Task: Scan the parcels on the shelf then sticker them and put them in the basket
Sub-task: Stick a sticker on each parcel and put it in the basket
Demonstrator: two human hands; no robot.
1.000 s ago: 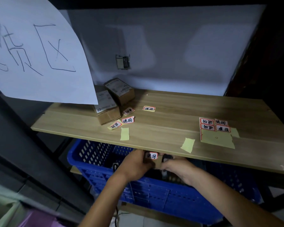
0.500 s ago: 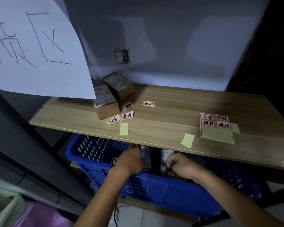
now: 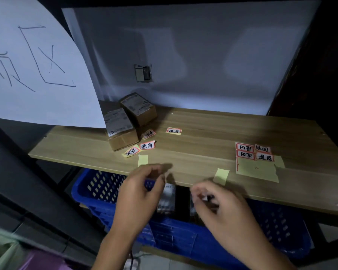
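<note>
Hovering over the blue basket (image 3: 98, 193) under the shelf (image 3: 203, 133), both hands (image 3: 139, 193) are kept loosely curled with apparently nothing held, probably since two cardboard parcels (image 3: 123, 131) are left at the shelf's back-left beside loose return stickers (image 3: 147, 146).

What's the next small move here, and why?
Probably reach the left hand up to the nearer cardboard parcel for scanning. Both hands look free of parcels above the blue basket, though the right hand is blurred, and two parcels remain on the shelf.
</note>
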